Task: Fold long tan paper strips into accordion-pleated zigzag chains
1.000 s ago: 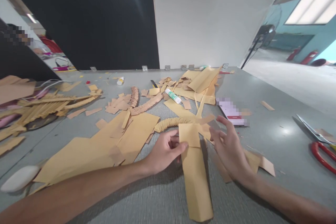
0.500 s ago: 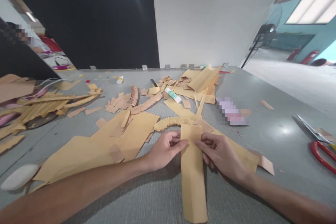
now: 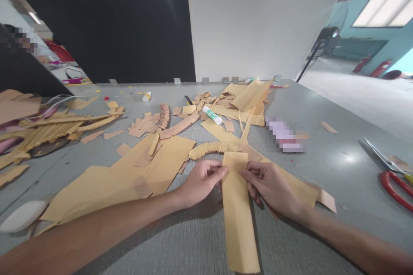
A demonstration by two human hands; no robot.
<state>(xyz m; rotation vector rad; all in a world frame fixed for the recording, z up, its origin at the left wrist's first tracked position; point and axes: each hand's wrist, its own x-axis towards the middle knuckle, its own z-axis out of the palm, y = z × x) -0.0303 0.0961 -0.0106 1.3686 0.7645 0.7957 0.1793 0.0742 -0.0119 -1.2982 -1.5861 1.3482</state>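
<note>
A long strip of tan kraft paper (image 3: 239, 219) hangs between my hands, its lower end pointing toward me. My left hand (image 3: 206, 182) pinches its left edge near the top, thumb in front and fingers behind. On the right edge, at about the same height, my right hand (image 3: 266, 180) grips with thumb and curled fingers. Just beyond the strip lies a curved, pleated paper piece (image 3: 213, 149). Larger kraft sheets (image 3: 97, 189) spread out to the left of my hands, and another sheet (image 3: 300, 187) sits partly under my right hand.
Red-handled scissors (image 3: 395, 184) lie at the right. A glue stick (image 3: 212, 115), a cutter knife (image 3: 189, 100) and many paper scraps (image 3: 145, 125) cover the middle. A white rounded object (image 3: 24, 216) is at the left; upright panels (image 3: 245, 21) stand behind the table.
The strip's lower end has swung slightly to the right. Both hands keep their pinch on its upper part, with the left thumb shifted slightly toward the edge.
</note>
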